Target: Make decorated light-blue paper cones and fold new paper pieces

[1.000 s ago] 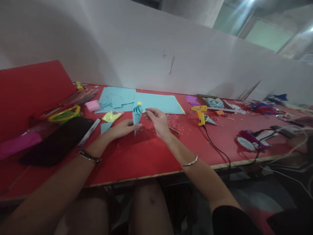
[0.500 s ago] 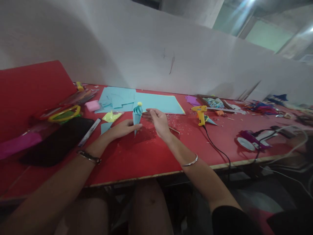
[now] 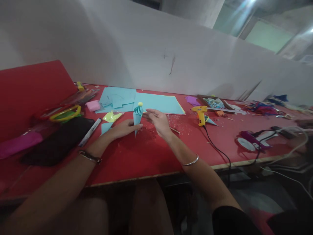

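Observation:
A light-blue paper ice cream cone, with a folded swirl and a small yellow ball on top, stands almost upright above the red table. My left hand is closed around its lower part, the thumb across the front. On the cone's right side my right hand has its fingers stretched towards the swirl. Whether those fingertips touch the paper I cannot tell. Behind the cone lie light-blue paper sheets. A small bag of yellow stuff is just beyond my left hand.
A yellow hot glue gun stands to the right, its black cord running over the front edge. Beside it lies another blue cone. A tray of scraps is farther back. On the left are a marker, a black pouch and a pink block.
Almost nothing has moved. Both hands and the cone sit a touch farther right in the picture, with the left hand's hold unchanged.

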`<act>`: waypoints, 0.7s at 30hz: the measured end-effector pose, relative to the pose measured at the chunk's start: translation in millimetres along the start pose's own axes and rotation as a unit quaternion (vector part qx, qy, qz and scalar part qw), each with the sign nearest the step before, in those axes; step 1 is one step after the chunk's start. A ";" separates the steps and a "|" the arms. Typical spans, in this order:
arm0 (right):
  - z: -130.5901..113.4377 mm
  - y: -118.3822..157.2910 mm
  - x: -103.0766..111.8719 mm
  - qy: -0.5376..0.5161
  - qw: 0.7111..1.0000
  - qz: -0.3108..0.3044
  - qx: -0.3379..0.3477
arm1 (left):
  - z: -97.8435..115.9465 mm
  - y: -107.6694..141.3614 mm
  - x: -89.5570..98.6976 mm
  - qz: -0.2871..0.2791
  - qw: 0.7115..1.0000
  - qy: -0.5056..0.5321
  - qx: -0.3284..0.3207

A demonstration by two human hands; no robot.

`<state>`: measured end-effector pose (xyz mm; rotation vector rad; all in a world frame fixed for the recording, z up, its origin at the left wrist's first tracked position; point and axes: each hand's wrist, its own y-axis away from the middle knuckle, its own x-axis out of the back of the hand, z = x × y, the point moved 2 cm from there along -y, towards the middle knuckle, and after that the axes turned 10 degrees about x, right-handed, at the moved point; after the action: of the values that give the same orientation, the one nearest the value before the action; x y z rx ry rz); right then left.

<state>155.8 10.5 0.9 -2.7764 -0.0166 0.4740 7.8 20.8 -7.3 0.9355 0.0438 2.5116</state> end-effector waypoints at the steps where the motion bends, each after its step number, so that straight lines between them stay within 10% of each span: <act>1: -0.2 0.1 0.0 -0.004 1.000 0.002 -0.004 | 0.9 0.6 -0.1 -0.003 1.000 -0.004 0.002; 21: 5.3 -2.5 4.5 -0.004 1.000 0.029 0.012 | 5.1 3.5 -0.6 -0.012 1.000 0.006 0.000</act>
<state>158.4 14.8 -4.5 -2.7572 0.0668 0.4963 10.0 16.8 -3.1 0.9142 0.0583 2.4964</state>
